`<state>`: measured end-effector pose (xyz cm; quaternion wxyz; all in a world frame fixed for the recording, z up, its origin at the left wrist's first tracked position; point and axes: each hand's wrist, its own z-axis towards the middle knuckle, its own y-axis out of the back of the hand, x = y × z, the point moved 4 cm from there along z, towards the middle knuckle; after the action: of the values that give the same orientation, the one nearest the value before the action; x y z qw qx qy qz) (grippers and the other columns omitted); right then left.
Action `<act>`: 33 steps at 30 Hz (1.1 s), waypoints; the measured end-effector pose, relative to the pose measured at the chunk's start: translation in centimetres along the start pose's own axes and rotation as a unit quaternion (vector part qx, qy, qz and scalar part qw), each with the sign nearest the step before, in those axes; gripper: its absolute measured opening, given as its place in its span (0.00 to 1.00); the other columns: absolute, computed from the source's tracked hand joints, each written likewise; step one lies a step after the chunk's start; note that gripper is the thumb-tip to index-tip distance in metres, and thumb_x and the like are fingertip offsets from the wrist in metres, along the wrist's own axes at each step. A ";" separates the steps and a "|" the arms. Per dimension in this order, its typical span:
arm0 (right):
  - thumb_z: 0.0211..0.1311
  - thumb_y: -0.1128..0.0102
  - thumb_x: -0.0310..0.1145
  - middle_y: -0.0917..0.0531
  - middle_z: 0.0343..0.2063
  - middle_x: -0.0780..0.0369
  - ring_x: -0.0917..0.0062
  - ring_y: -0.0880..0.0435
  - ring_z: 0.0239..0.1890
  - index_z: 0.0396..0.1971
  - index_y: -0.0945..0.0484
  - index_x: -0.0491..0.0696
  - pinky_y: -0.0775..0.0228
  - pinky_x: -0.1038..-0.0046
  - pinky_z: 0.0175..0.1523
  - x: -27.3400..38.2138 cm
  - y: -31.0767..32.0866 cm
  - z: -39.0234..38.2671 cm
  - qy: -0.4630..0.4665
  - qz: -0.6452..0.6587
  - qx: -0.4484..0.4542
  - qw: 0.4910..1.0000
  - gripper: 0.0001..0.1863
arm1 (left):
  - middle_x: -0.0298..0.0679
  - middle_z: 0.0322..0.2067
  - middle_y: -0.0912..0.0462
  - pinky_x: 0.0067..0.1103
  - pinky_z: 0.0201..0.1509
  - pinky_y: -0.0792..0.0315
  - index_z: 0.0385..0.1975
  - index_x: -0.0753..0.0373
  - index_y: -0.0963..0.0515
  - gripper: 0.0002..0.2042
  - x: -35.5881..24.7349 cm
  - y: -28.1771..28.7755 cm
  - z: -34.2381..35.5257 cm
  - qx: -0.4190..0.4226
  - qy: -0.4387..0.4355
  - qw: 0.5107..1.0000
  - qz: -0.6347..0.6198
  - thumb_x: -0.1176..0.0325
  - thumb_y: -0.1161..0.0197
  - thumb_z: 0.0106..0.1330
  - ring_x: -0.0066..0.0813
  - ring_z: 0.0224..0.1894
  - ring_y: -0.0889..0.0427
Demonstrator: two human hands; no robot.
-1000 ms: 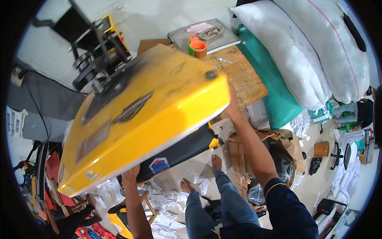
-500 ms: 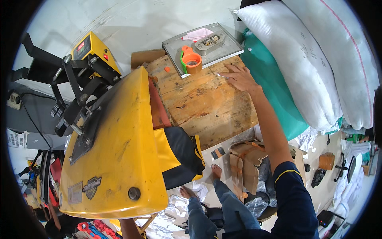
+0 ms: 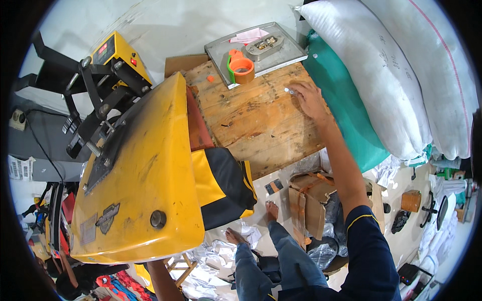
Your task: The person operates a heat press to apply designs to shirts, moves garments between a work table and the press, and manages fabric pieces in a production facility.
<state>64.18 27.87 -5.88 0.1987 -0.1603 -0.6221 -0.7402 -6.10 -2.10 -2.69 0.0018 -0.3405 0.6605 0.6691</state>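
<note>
Over the wooden table top, my right hand [image 3: 309, 102] has its fingers drawn together, palm down. At its fingertips are small whitish pieces [image 3: 290, 91], too small to name, seemingly pinched. My left forearm enters at the bottom, and the left hand is hidden behind the yellow heat press [image 3: 145, 170]. A black and yellow cloth piece [image 3: 226, 185] sticks out from under the right side of the press head. Beyond my right hand, an orange tape roll [image 3: 242, 69] with a green part sits at the near edge of a metal tray [image 3: 286, 56].
On the tray are an oval metal dish [image 3: 264, 46] of small pieces and a pink cloth [image 3: 249, 35]. White sacks [image 3: 371, 75] and a green sack [image 3: 341, 100] bound the table's right side. An open cardboard box [image 3: 306, 205] stands on the floor beside my legs.
My right hand has drawn back slightly rightward across the table, its fingers going from spread to gathered. The whole view has shifted, with the press and table appearing a little higher.
</note>
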 end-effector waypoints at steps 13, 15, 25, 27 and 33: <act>0.69 0.44 0.36 0.21 0.53 0.67 0.73 0.26 0.57 0.50 0.18 0.55 0.40 0.62 0.63 0.8 1.7 -2.2 0.028 0.119 0.014 0.992 0.13 | 0.40 0.48 0.20 0.23 0.55 0.30 0.52 0.68 0.24 0.16 -1.5 0.0 1.0 -0.010 -0.020 1.000 -0.016 0.77 0.37 0.64 0.28 0.48 0.23; 0.69 0.43 0.35 0.17 0.43 0.67 0.78 0.21 0.46 0.49 0.19 0.48 0.33 0.71 0.56 3.6 0.8 -4.6 -0.071 0.375 0.046 0.923 0.13 | 0.40 0.48 0.20 0.22 0.54 0.29 0.52 0.68 0.24 0.16 -2.6 0.2 0.9 -0.027 -0.030 0.999 -0.022 0.78 0.37 0.64 0.26 0.48 0.23; 0.69 0.43 0.39 0.28 0.18 0.68 0.87 0.35 0.20 0.49 0.23 0.41 0.46 0.83 0.27 30.0 2.6 -19.1 -0.157 0.771 0.117 0.606 0.18 | 0.37 0.44 0.18 0.16 0.49 0.28 0.48 0.66 0.23 0.15 -30.0 -2.3 -8.5 0.117 -0.128 0.820 -0.546 0.82 0.34 0.62 0.19 0.42 0.21; 0.70 0.43 0.40 0.28 0.18 0.67 0.88 0.36 0.20 0.48 0.23 0.41 0.47 0.84 0.26 33.1 2.2 -21.1 -0.169 0.780 0.125 0.590 0.17 | 0.37 0.43 0.18 0.16 0.48 0.28 0.45 0.66 0.22 0.13 -30.1 -2.6 -9.1 0.140 -0.135 0.794 -0.576 0.81 0.34 0.61 0.20 0.41 0.22; 0.70 0.44 0.42 0.25 0.21 0.66 0.89 0.36 0.19 0.50 0.23 0.41 0.47 0.85 0.26 39.3 0.3 -24.8 -0.182 0.751 0.144 0.618 0.20 | 0.36 0.38 0.18 0.15 0.44 0.27 0.39 0.67 0.22 0.07 -25.2 0.0 -9.4 0.122 -0.095 0.736 -0.659 0.81 0.34 0.63 0.18 0.39 0.21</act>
<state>30.44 -0.34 9.11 0.5883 -0.6728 -0.4067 -0.1892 17.54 0.86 9.90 0.5465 -0.6226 0.3428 0.4430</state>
